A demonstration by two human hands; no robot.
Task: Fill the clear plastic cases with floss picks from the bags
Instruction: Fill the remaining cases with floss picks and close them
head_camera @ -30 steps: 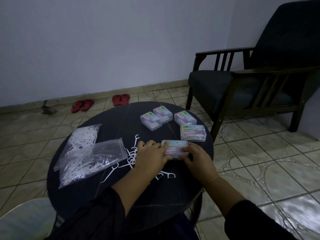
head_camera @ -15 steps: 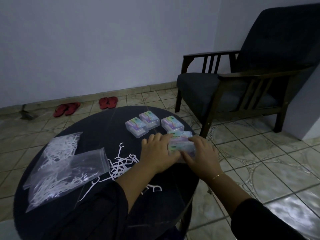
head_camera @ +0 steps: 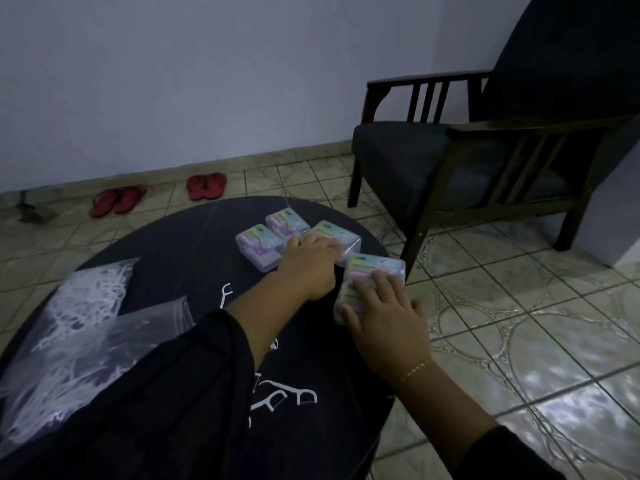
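Several clear plastic cases with pastel labels sit at the far side of the round black table (head_camera: pixel 180 244): one (head_camera: pixel 258 245) at the left, one (head_camera: pixel 287 221) behind it, one (head_camera: pixel 337 233) to their right. My left hand (head_camera: pixel 308 268) reaches to that third case, fingertips against its near side. My right hand (head_camera: pixel 384 317) grips another case (head_camera: pixel 346 297), thumb at its near end, set against a further case (head_camera: pixel 377 266) by the table's right edge. Two clear bags of white floss picks (head_camera: pixel 86 296) (head_camera: pixel 100 348) lie at the left. Loose picks (head_camera: pixel 277 400) lie near me.
A dark wooden armchair (head_camera: pixel 467 161) stands to the right behind the table. Two pairs of red sandals (head_camera: pixel 117 200) (head_camera: pixel 206 186) lie on the tiled floor by the wall. The table's right edge runs close to the cases.
The case held in both hands has moved away and to the right, up against the case by the table's edge. My left hand has let go of it and reached to the third case.
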